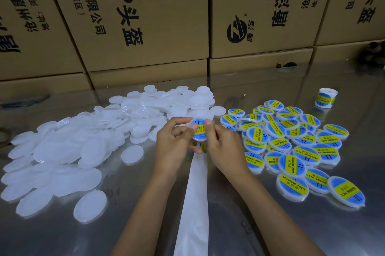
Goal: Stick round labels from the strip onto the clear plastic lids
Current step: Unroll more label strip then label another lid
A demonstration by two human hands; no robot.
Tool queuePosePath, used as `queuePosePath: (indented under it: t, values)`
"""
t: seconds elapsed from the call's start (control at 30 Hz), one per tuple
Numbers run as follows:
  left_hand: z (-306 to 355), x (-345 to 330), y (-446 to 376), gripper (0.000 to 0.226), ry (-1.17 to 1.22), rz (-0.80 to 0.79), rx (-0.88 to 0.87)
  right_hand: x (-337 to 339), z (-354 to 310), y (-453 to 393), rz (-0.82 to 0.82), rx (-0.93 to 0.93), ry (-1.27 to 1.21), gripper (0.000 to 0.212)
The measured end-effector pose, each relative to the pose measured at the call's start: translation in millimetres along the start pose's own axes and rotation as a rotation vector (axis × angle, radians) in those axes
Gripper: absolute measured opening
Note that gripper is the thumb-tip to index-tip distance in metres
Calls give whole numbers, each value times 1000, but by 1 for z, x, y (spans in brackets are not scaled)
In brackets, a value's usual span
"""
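Both hands meet over the middle of the steel table [145,203]. My left hand [174,145] holds a clear lid [199,133] that carries a round blue and yellow label. My right hand [224,147] presses on the label's right edge with its fingertips. A white backing strip [194,203] hangs from under the hands toward the front edge. A wide heap of plain clear lids [83,141] lies to the left. A pile of labelled lids [291,147] lies to the right.
A small roll of blue and yellow labels [326,97] stands at the back right. Stacked cardboard boxes [145,26] form a wall along the far edge of the table. A dark object [373,53] sits at the far right by the boxes.
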State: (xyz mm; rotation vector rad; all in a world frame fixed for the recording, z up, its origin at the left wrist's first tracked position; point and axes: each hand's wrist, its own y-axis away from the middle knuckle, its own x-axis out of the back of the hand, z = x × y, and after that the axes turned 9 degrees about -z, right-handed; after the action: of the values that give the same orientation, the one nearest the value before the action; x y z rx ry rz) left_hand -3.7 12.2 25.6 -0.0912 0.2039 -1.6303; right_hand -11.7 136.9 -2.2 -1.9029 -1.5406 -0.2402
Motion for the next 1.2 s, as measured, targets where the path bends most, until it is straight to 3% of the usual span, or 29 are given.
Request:
queuePosePath:
  t: [0.2, 0.33, 0.47, 0.6, 0.77, 0.93, 1.1, 1.2]
  values:
    - [-3, 1, -1, 37, -41, -149, 27, 2, 2, -1, 47, -22, -6, 54]
    - [-1, 3, 0, 28, -61, -102, 20, 6, 1, -1, 12, -17, -166, 55]
    - [0, 3, 1, 10, -28, 25, 8, 6, -5, 3, -94, 16, -105, 62]
    - [-1, 3, 0, 24, -48, 100, -3, 7, -9, 3, -214, -13, -204, 64]
    - [-3, 2, 0, 23, -73, 59, 7, 10, -7, -1, -342, -72, -290, 55]
    - [-3, 3, -4, 13, -77, -53, 32, 9, 0, -4, -286, -128, -281, 54]
    - [-8, 6, -5, 40, -44, -240, 90, 8, 5, -8, -171, -204, -273, 56]
    - [-5, 10, -7, 31, 55, -93, 120, 10, 9, -11, -6, -320, -443, 53]
